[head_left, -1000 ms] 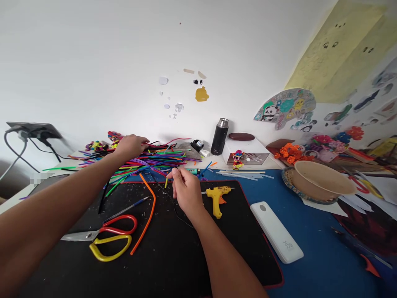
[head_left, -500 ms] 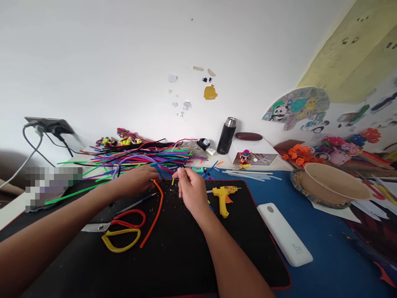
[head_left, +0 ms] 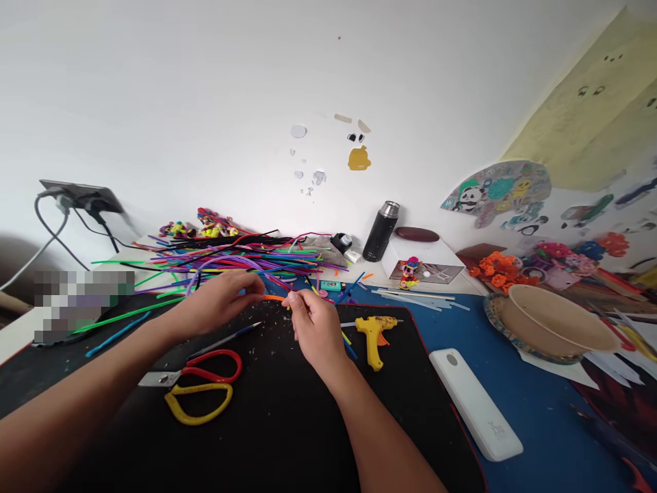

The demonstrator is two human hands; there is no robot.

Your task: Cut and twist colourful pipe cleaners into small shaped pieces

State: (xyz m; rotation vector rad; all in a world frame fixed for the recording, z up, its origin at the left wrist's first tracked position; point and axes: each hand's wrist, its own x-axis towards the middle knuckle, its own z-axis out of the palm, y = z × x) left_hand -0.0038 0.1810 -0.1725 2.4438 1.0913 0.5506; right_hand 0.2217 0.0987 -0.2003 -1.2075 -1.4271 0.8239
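A short stretch of orange pipe cleaner (head_left: 275, 298) runs level between my two hands above the black mat. My left hand (head_left: 223, 301) pinches it at the left. My right hand (head_left: 318, 329) closes on its other end with thumb and fingertips; anything else inside those fingers is hidden. Below my left hand lie a pen (head_left: 233, 336) and scissors (head_left: 181, 411) with one red and one yellow handle loop. A yellow glue gun (head_left: 368, 335) rests just right of my right hand.
Behind my hands spreads a pile of coloured pipe cleaners (head_left: 241, 257). A black flask (head_left: 380, 233) and a small figure (head_left: 409, 272) stand farther right. Glue sticks (head_left: 415, 298), a white power bank (head_left: 477, 404) and a beige bowl (head_left: 559, 322) occupy the right side.
The orange pipe cleaner hung down from my left hand toward the mat; now it spans both hands. A blue pipe cleaner shows at the left. The view has shifted slightly.
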